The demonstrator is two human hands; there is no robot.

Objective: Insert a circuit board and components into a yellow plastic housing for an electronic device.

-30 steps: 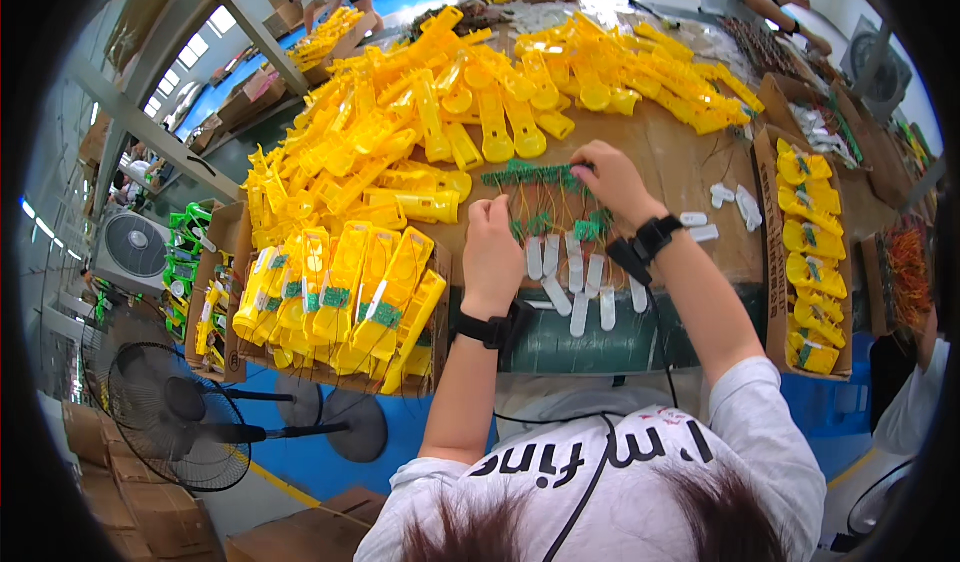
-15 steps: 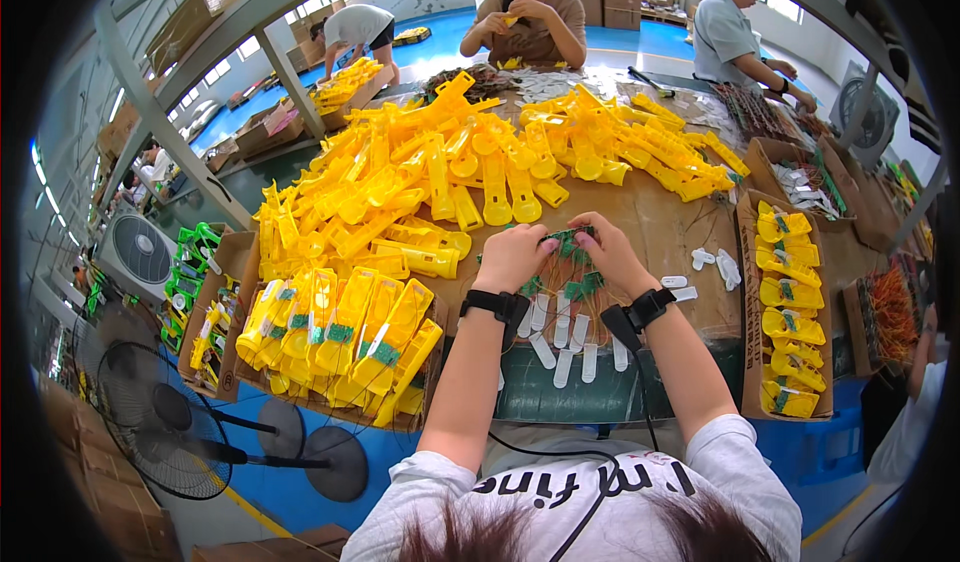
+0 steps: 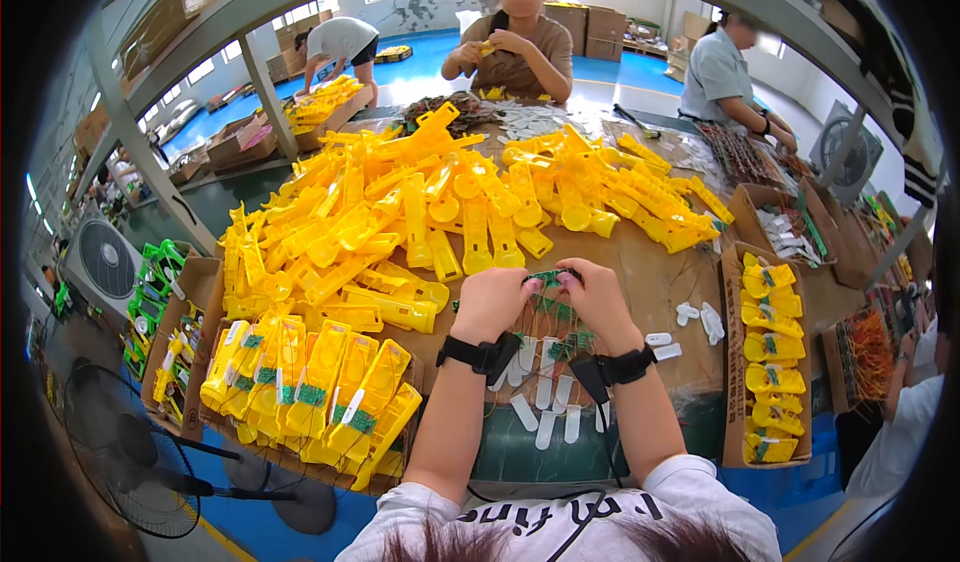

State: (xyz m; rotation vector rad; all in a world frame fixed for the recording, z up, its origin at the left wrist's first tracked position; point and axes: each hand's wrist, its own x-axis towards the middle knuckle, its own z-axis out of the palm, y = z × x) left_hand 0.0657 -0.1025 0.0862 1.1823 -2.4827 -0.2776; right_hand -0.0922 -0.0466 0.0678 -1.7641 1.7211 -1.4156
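My left hand (image 3: 497, 302) and my right hand (image 3: 598, 300) meet over the middle of the bench. Between their closed fingertips they pinch a green circuit board (image 3: 546, 280), partly covered by the fingers. Thin reddish wires hang below it toward more small green boards (image 3: 567, 346) lying between my wrists. Under and in front of these, white plastic strips (image 3: 544, 388) are spread toward the near edge of the bench. A big heap of yellow plastic housings (image 3: 415, 217) lies beyond my hands and to their left.
At the left, a carton (image 3: 408, 387) holds yellow housings with boards fitted; another carton (image 3: 732, 362) of yellow parts stands at right. White pieces (image 3: 712, 324) lie right of my hands. A person (image 3: 517, 57) sits across the bench; another (image 3: 725, 77) works at the far right.
The view has tilted, so the whole scene sits lower and slightly left. My hands stay together at the same part of the bench, with the board now seen as a narrow strip between the fingertips.
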